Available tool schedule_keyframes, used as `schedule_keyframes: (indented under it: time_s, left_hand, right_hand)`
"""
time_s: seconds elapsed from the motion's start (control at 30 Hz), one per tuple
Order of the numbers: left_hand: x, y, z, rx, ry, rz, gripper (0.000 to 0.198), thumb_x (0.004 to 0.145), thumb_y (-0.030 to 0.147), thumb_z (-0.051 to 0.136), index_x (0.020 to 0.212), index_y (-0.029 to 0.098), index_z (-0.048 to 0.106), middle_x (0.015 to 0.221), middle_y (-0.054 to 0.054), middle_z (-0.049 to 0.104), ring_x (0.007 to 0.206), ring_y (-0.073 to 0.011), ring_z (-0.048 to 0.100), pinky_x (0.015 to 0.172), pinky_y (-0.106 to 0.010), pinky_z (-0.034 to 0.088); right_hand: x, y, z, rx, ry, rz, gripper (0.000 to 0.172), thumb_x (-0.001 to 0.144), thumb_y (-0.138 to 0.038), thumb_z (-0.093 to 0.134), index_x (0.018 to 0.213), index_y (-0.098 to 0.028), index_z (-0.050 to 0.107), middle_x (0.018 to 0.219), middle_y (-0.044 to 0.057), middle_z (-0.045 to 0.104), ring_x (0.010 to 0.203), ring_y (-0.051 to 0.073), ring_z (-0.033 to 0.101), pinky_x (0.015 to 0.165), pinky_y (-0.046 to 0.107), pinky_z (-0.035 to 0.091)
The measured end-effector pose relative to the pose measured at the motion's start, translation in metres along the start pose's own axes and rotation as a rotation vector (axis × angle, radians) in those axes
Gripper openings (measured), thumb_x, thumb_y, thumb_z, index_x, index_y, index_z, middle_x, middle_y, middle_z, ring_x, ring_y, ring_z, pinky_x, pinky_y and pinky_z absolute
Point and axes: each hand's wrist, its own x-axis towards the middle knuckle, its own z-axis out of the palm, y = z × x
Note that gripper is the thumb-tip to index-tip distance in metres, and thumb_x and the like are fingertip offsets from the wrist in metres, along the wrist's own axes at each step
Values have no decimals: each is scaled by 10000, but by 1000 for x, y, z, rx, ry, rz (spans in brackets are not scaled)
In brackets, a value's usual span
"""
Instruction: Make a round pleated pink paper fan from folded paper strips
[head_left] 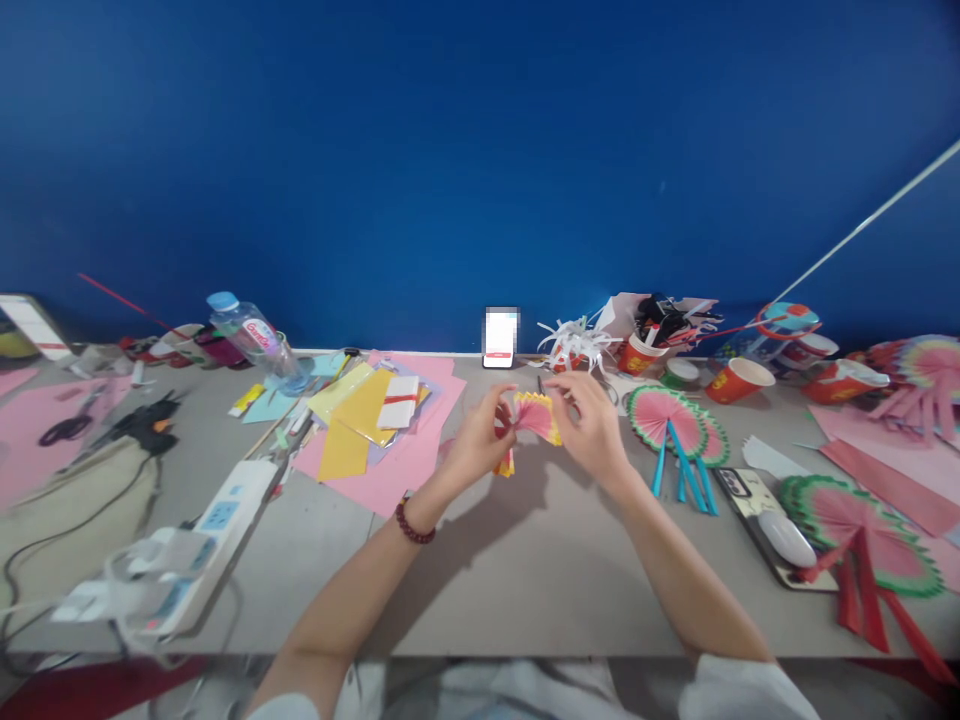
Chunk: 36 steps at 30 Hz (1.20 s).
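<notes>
A pleated paper fan (535,414), pink with a scalloped yellow edge, is held up between my two hands over the middle of the table. My left hand (484,430) pinches its left part, and some of the yellow edge shows below those fingers. At the fan's right side, the fingers of my right hand (592,418) are closed on its edge. A bead bracelet (415,522) circles my left wrist. Parts of the fan are hidden behind my fingers.
Finished pink-and-green fans (667,415) lie to the right, near a phone with a white mouse (786,538) on it. Paper cups (739,380) line the back right. Left are coloured paper sheets (345,455), a plastic bottle (255,335) and a power strip (217,530). A phone (499,338) stands against the blue wall.
</notes>
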Motion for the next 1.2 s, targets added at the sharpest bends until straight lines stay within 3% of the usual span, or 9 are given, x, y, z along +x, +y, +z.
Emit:
schedule_keyframes:
  time_s: [0.1,0.2,0.23,0.37,0.43,0.57,0.7,0.97,1.2]
  left_hand:
    - [4,-2,-3,-92,42,-46,521,747,127,535,1233,267,410,890,2,479,763,-96,545,611,-188,473]
    - [7,1,-7,-126,90,-96,526,727,164,592,1216,260,424,862,12,475,750,-95,557,592,-176,453]
    - [7,2,-8,-141,108,-106,522,721,172,608,1204,256,431,853,15,475,746,-94,561,597,-175,451]
    - [9,6,-12,-236,141,-96,505,718,182,644,1172,246,430,816,32,471,726,-87,570,660,-198,465]
    - [9,6,-13,-275,127,-75,506,720,175,651,1166,243,425,801,38,467,719,-87,573,680,-212,473]
    - [7,7,-12,-282,114,-82,498,724,150,638,1160,256,423,794,39,468,745,-94,579,713,-229,485]
    - [6,8,-11,-283,138,-122,510,714,141,636,1165,265,431,805,31,478,761,-97,582,695,-221,487]
    - [15,-8,-7,-535,209,-197,428,627,264,746,992,188,536,763,24,545,669,-93,570,668,-246,478]
    - [11,5,-13,-309,101,-261,244,662,360,726,819,174,705,872,-65,684,861,-195,614,789,-299,463]
  right_hand:
    - [3,13,-2,78,199,154,143,824,-193,456,926,-201,556,884,65,601,777,182,556,718,310,452]
    - [4,32,1,152,158,316,133,744,-196,507,875,-199,529,777,19,584,680,151,537,625,264,440]
    - [4,37,2,155,83,355,113,726,-195,512,837,-196,535,750,13,585,665,149,537,603,256,431]
    - [4,42,7,201,-491,317,89,732,-257,567,734,-175,600,685,11,623,617,141,539,576,252,403]
    - [3,37,11,295,-568,314,191,755,-351,595,763,-161,619,676,7,618,596,131,524,553,246,387]
    - [-2,26,25,547,-485,478,355,707,-495,649,685,-143,607,603,-6,561,556,121,490,496,239,357]
    - [-7,21,34,730,-317,592,332,612,-451,752,730,-160,641,697,22,631,649,160,572,588,274,448]
    - [-12,20,42,736,-109,541,305,617,-392,770,748,-145,648,730,53,676,702,202,622,665,306,489]
    - [-13,25,47,726,-75,523,315,610,-413,765,743,-149,658,717,39,679,655,177,618,621,277,490]
